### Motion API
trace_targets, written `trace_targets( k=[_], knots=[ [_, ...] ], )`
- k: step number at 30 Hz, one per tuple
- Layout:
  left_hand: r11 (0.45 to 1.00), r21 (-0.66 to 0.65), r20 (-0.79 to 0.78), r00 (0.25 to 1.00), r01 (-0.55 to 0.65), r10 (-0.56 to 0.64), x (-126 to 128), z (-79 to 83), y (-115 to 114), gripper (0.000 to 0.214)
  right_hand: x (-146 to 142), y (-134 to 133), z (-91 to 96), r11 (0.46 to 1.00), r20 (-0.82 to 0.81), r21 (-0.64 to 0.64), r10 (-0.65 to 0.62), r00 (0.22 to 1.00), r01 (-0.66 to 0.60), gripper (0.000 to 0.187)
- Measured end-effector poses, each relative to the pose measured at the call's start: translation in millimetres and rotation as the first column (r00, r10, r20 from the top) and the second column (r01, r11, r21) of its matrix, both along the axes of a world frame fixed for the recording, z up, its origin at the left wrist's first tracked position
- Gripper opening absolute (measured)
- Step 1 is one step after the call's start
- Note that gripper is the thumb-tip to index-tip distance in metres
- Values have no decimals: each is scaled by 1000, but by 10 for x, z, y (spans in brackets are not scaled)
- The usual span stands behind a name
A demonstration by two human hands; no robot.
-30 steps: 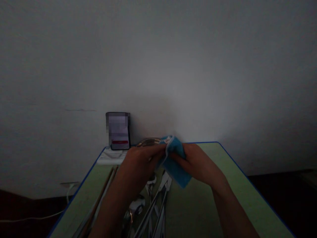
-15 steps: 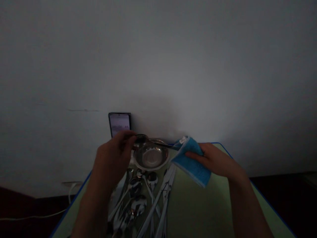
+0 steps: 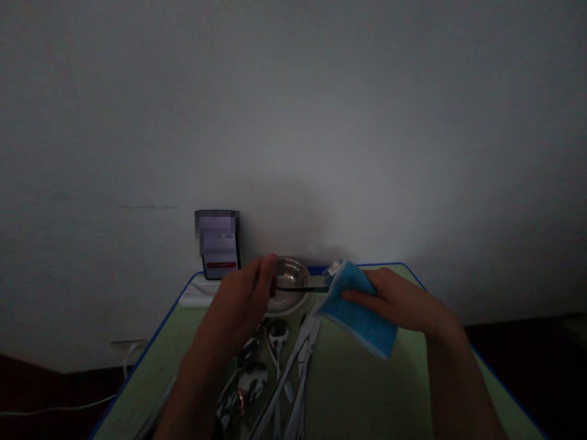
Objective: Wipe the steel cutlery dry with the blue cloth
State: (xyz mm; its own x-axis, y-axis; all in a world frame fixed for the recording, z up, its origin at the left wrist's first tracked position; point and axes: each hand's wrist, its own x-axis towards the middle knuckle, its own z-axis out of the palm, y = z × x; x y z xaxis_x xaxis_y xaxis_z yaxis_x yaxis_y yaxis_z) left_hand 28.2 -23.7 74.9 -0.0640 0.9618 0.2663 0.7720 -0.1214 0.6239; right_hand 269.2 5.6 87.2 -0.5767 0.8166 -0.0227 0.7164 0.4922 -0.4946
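Observation:
My left hand [image 3: 247,293] is closed around the bowl end of a metal spoon [image 3: 300,289], hiding that end. The spoon's thin handle runs level to the right, and its far end goes into a folded blue cloth [image 3: 362,308]. My right hand [image 3: 397,299] pinches the cloth, thumb on the near side, around the handle's end. Just behind the spoon stands a shiny metal bowl [image 3: 293,272], partly covered by my left hand. Below my hands lie several spoons [image 3: 252,380] and a pair of metal tongs [image 3: 298,366].
A phone [image 3: 220,244] leans upright against the wall on a white stand [image 3: 197,293]. The pale green table [image 3: 367,391] has a blue edge and meets the wall at the back. A white cable [image 3: 68,408] hangs at the left.
My left hand has moved right and slightly down along the spoon, now covering its bowl end. The spoon has turned nearer to level. The cloth and my right hand have shifted slightly downward.

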Motion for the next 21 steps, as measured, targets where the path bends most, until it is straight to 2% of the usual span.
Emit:
trace_targets(
  k=[4,10,13,17,19,21],
  knots=[
    [999,34,-1,1000,20,-20,71,3,-7,43,-11,-31,26,1000,-22,-7,2,1000,-2,32],
    [995,-1,1,995,101,-101,209,56,-3,42,-120,-92,80,998,-73,11,66,995,-65,24],
    [993,-45,88,991,106,-102,166,80,-16,44,-139,-83,79,997,-88,18,80,993,-79,23],
    [973,-178,242,965,144,-98,60,109,-49,53,-118,-76,85,996,-114,50,72,991,-67,23],
    [952,-257,252,963,165,-99,40,129,-67,60,-112,-82,91,996,-111,62,70,991,-63,23],
    [968,-231,208,977,95,-47,51,149,-80,61,-113,-91,94,996,-110,60,73,991,-66,23]
  ],
)
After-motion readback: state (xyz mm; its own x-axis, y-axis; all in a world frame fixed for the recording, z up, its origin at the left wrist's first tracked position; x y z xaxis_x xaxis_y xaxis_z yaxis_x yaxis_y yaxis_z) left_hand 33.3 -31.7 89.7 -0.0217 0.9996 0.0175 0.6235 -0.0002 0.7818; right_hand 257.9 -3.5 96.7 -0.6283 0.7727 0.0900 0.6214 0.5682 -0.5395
